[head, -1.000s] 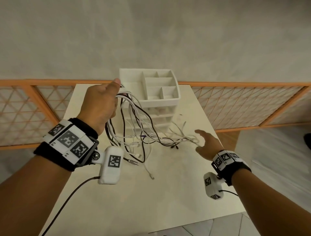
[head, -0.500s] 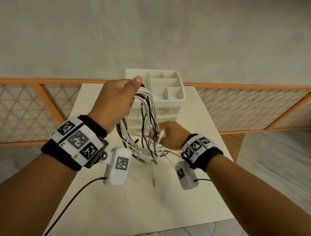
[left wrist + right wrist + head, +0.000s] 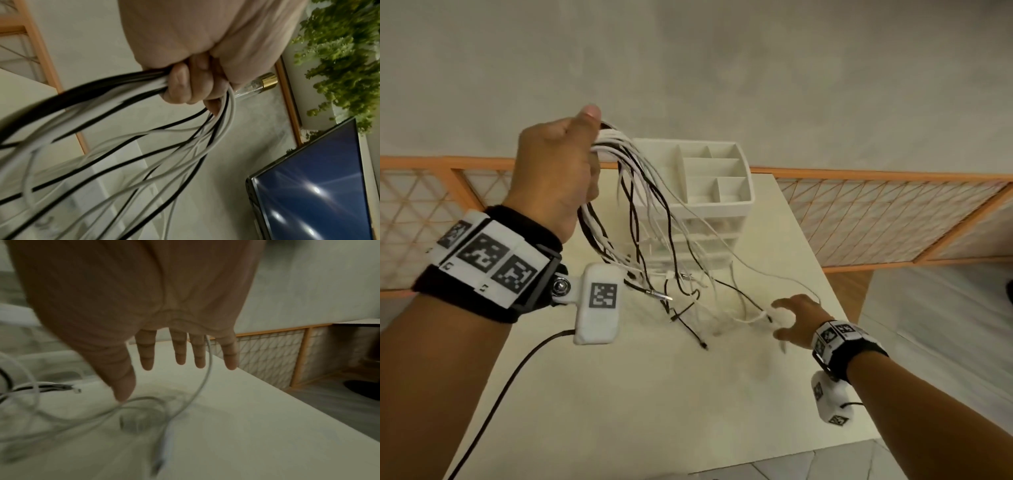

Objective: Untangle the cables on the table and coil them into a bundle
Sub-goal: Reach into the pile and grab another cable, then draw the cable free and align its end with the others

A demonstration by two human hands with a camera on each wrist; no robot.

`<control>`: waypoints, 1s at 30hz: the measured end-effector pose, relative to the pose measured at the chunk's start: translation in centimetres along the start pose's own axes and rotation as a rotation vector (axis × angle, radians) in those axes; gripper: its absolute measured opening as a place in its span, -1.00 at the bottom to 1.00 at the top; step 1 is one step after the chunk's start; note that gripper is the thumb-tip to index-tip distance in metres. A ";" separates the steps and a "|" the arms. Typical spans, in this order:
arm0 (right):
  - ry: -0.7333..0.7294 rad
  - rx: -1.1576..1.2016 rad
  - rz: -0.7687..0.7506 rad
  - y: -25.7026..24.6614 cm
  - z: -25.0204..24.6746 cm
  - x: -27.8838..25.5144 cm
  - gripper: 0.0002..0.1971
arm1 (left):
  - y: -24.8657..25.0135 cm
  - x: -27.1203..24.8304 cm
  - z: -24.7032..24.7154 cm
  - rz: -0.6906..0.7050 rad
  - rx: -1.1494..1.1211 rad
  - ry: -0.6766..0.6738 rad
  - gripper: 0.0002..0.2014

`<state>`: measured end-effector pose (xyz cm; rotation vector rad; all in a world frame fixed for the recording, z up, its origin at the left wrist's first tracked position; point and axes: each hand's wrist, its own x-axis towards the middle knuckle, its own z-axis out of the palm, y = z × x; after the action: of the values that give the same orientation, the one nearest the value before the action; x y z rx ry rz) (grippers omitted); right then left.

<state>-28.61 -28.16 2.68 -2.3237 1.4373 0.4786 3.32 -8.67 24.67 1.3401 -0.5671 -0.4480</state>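
My left hand (image 3: pixel 558 178) is raised above the table and grips a bunch of white and black cables (image 3: pixel 640 212) near their tops. The left wrist view shows its fingers (image 3: pixel 185 84) curled round the cables (image 3: pixel 123 146). The loose ends hang down and trail onto the white table (image 3: pixel 654 394), with plugs lying near the middle. My right hand (image 3: pixel 796 318) is low over the right side of the table, fingers spread and straight. A thin white cable (image 3: pixel 185 400) loops beneath the right hand (image 3: pixel 164 353) and runs between two fingers; no finger curls round it.
A white drawer organiser (image 3: pixel 709 192) with open top compartments stands at the back of the table, right behind the hanging cables. An orange-framed lattice fence (image 3: pixel 893 219) runs behind and beside the table. The table's right edge (image 3: pixel 856 342) is close to my right wrist.
My left hand has lifted the cable bunch higher. My right hand, which was holding cables near the bunch half a second ago, has let go and moved down and right, fingers now spread.
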 end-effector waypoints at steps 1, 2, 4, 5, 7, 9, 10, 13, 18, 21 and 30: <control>0.021 0.017 0.025 0.5 0.1 -0.1 -0.37 | -0.3 0.1 0.1 -0.003 0.024 -0.025 -0.59; 0.064 0.056 0.034 0.9 0.1 -0.2 -0.41 | -0.8 0.0 0.4 -0.010 0.056 -0.056 -0.62; 0.156 0.135 0.004 0.5 -0.8 -0.7 -0.51 | -2.1 -0.4 1.2 -0.031 0.103 -0.117 -0.64; 0.203 0.161 -0.037 -0.1 -1.7 -1.0 -0.59 | -2.6 -0.7 1.6 -0.044 0.120 -0.151 -0.63; 0.329 0.220 -0.107 -1.6 -4.1 -1.8 -0.69 | -3.1 -1.3 2.4 -0.063 0.162 -0.227 -0.63; 0.471 0.357 -0.180 -3.9 -7.3 -3.2 -0.69 | -3.1 -1.6 3.0 -0.073 0.213 -0.304 -0.64; 0.516 0.460 -0.255 -5.4 -9.0 -4.2 -0.63 | -3.0 -1.8 3.2 -0.070 0.238 -0.343 -0.60; 0.479 0.667 -0.581 -11.0 -13.5 -8.5 -0.32 | -2.4 -2.7 3.9 -0.015 0.336 -0.507 -0.50; 0.308 0.651 -0.800 -16.4 -14.7 -10.5 -0.80 | -1.2 -3.5 4.1 0.255 0.595 -0.694 -0.61; 0.121 0.644 -0.674 -15.0 -12.5 -7.9 -0.83 | -0.9 -3.2 2.9 0.357 0.660 -0.636 -0.71; 0.084 0.304 -0.147 -7.1 -5.0 -1.9 -0.58 | -0.8 -1.4 0.1 0.387 0.672 -0.287 -0.60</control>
<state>-22.51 -26.09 8.83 -2.2021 1.2628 0.1129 2.16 -8.03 23.70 1.7567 -1.2677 -0.1244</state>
